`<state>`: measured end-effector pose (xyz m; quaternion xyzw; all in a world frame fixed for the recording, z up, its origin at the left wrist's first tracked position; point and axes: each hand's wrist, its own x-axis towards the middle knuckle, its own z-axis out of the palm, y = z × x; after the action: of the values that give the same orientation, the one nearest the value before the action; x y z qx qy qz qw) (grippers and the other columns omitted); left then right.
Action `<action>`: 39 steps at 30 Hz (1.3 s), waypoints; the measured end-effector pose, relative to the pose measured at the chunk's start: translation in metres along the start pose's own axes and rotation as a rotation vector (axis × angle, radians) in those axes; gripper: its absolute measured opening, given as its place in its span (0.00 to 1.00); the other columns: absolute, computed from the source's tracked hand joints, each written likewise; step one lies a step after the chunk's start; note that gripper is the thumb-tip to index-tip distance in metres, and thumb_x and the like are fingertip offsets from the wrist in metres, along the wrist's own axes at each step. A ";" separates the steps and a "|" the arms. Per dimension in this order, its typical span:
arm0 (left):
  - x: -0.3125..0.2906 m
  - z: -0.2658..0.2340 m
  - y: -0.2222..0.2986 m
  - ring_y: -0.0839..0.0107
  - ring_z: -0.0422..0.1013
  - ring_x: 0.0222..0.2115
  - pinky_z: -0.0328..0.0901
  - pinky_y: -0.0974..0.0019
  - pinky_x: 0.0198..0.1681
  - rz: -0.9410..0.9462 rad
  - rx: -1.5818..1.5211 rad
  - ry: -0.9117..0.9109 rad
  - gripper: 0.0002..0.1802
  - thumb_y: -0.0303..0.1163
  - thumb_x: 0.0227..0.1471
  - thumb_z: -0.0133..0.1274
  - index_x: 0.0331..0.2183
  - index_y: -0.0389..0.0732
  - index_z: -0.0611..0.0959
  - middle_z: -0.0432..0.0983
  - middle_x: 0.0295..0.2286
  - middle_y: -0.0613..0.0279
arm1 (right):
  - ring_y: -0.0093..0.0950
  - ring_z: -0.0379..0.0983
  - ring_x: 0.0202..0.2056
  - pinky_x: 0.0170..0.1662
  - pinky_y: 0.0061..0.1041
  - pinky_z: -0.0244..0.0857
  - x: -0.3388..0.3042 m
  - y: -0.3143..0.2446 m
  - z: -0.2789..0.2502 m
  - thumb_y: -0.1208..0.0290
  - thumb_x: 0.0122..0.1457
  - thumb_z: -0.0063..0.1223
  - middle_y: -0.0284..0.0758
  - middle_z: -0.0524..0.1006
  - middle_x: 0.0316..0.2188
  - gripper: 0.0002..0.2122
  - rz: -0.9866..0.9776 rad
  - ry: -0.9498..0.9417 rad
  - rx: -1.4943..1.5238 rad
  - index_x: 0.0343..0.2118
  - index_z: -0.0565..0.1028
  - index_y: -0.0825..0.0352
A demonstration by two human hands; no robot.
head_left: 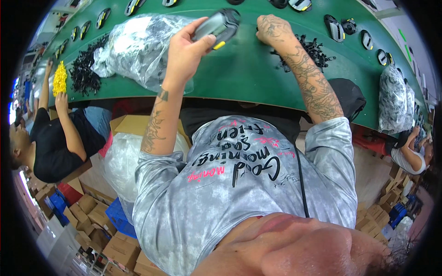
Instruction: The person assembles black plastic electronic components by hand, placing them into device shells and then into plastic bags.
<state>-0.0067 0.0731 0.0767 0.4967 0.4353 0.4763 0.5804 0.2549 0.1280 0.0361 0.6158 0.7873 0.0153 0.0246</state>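
Head view, looking down over own chest and grey printed shirt (248,184) onto a green desk (244,73).

Left hand (186,50) raised above the desk, grip closed around a grey and black handheld device (218,25) with a yellow detail, thumb on the near side and fingers wrapped over the far side. Device held in the air, over the middle of the desk, just right of a large clear plastic bag (138,46) of parts.

Right hand (271,30) resting on the desk surface, fingers curled down at the edge of a pile of small black parts (313,50); cannot tell whether anything is pinched inside this grip.

Open green surface between the 2 hands and down to the near desk edge (258,99), free for moving. Left of the bag, a heap of black pieces (85,69) and a yellow bunch (60,78). Along the far edge, a row of black and yellow devices (103,17). At right, another filled plastic bag (393,99) near the desk edge.

Another person in black at left, 1 more at far right. Cardboard boxes (119,248) on the floor below.
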 end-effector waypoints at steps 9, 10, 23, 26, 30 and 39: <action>-0.044 0.009 -0.021 0.59 0.77 0.48 0.77 0.54 0.51 -0.100 -0.426 -0.060 0.33 0.14 0.53 0.55 0.61 0.24 0.67 0.76 0.49 0.46 | 0.27 0.80 0.39 0.41 0.28 0.73 -0.030 0.018 -0.039 0.72 0.60 0.57 0.38 0.82 0.34 0.09 0.106 0.166 0.845 0.40 0.80 0.71; -0.046 0.010 -0.017 0.59 0.76 0.50 0.75 0.55 0.54 -0.106 -0.383 -0.074 0.35 0.13 0.52 0.55 0.61 0.26 0.68 0.75 0.50 0.45 | 0.27 0.80 0.39 0.41 0.28 0.73 -0.049 0.018 -0.058 0.72 0.60 0.57 0.38 0.82 0.34 0.09 0.104 0.158 0.843 0.40 0.80 0.71; -0.039 0.070 0.019 0.69 0.75 0.49 0.71 0.67 0.53 0.022 0.003 -0.303 0.34 0.13 0.53 0.55 0.62 0.28 0.69 0.75 0.50 0.50 | 0.12 0.69 0.32 0.35 0.15 0.66 -0.128 -0.012 -0.097 0.73 0.61 0.63 0.26 0.75 0.32 0.10 -0.015 0.119 1.482 0.40 0.74 0.69; -0.039 0.070 0.021 0.69 0.75 0.49 0.71 0.68 0.53 0.031 0.083 -0.322 0.34 0.13 0.53 0.54 0.62 0.28 0.69 0.75 0.50 0.50 | 0.13 0.71 0.33 0.37 0.16 0.68 -0.126 -0.011 -0.093 0.75 0.61 0.63 0.27 0.74 0.34 0.12 -0.017 0.148 1.521 0.42 0.70 0.68; -0.038 0.071 0.025 0.70 0.74 0.48 0.71 0.68 0.54 0.003 0.107 -0.344 0.34 0.14 0.54 0.55 0.62 0.27 0.68 0.76 0.50 0.51 | 0.14 0.70 0.36 0.39 0.14 0.67 -0.126 -0.006 -0.094 0.77 0.61 0.63 0.30 0.74 0.37 0.16 -0.038 0.091 1.455 0.47 0.66 0.66; -0.035 0.077 0.023 0.71 0.77 0.43 0.75 0.69 0.46 0.114 0.056 -0.218 0.26 0.21 0.60 0.57 0.59 0.29 0.74 0.78 0.46 0.51 | 0.43 0.74 0.52 0.57 0.40 0.68 -0.124 -0.022 -0.130 0.59 0.57 0.69 0.48 0.72 0.53 0.34 0.078 0.497 0.479 0.60 0.64 0.72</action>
<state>0.0602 0.0270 0.1107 0.5854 0.3538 0.4393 0.5824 0.2561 0.0036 0.1667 0.6113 0.7263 -0.0194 -0.3138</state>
